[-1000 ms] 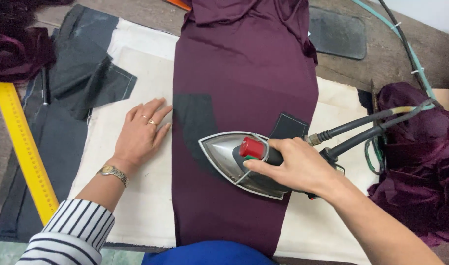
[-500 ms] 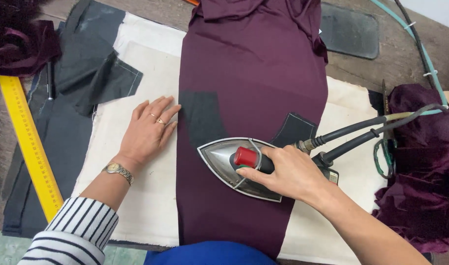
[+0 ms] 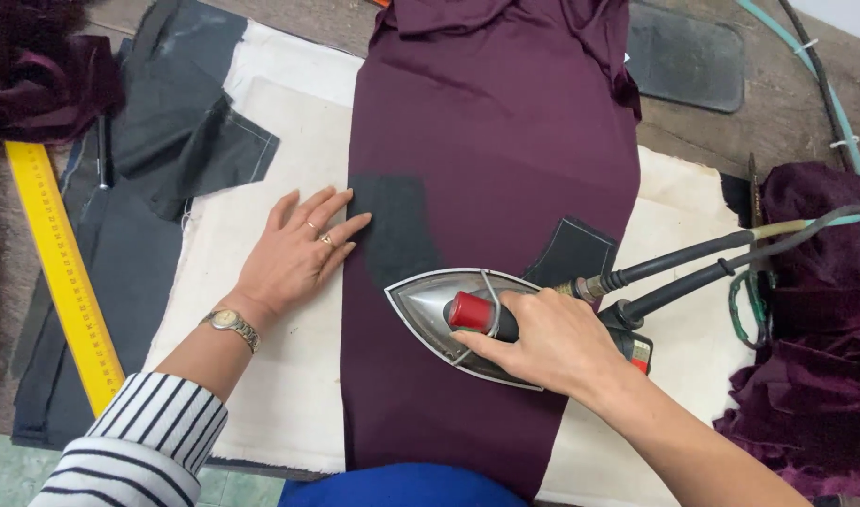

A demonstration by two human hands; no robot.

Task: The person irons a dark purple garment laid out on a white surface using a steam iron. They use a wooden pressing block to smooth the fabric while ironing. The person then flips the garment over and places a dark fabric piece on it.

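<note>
Iron slid left; right hand grips it, left hand flat, released; two dark patches.

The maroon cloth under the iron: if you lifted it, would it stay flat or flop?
Probably flop: the maroon cloth bunches into soft folds at its far end. It looks thin and light. It may slide easily, since the left hand rests flat at its edge beside the iron.
</note>
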